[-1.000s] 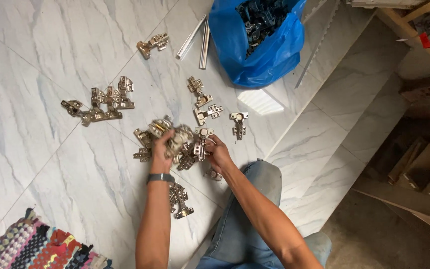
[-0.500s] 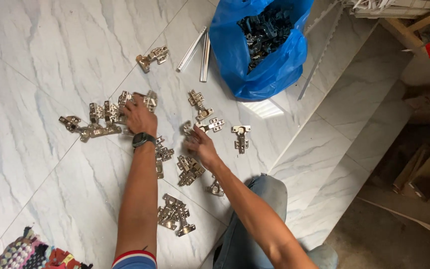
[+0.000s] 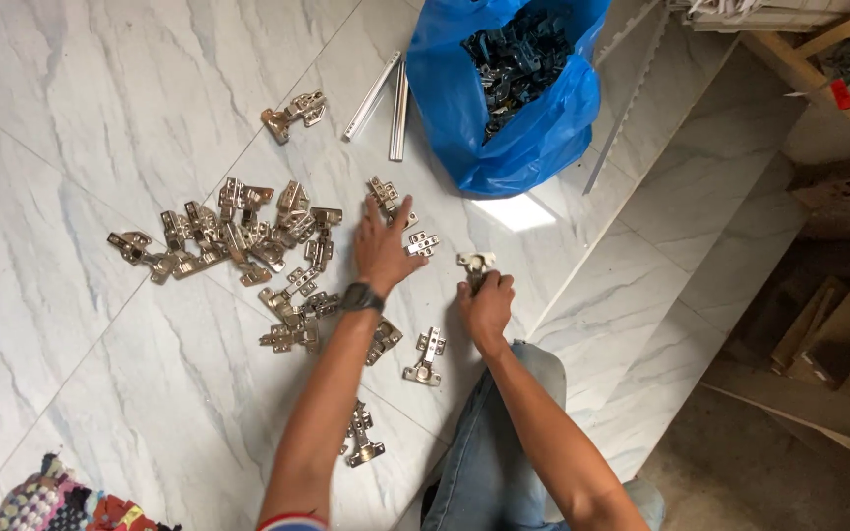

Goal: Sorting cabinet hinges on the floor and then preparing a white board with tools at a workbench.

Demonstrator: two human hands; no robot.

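Two hands work among metal hinges on the marble floor [image 3: 71,118]. Left hand [image 3: 382,248] lies spread, fingers over a hinge [image 3: 383,193]. Right hand [image 3: 487,305] pinches another hinge [image 3: 475,263] near the blue bag [image 3: 533,128].

The left hand [image 3: 382,251] lies flat with fingers spread on the white marble floor [image 3: 71,118], its fingertips touching a metal cabinet hinge [image 3: 384,192]; another hinge [image 3: 422,243] sits just beside its thumb; the right hand [image 3: 486,307] closes around a third hinge [image 3: 475,263]; a loose heap of hinges [image 3: 238,236] spreads to the left; a blue plastic bag [image 3: 504,118] full of dark parts stands open beyond the hands; two pale metal strips [image 3: 386,98] lie beside it.
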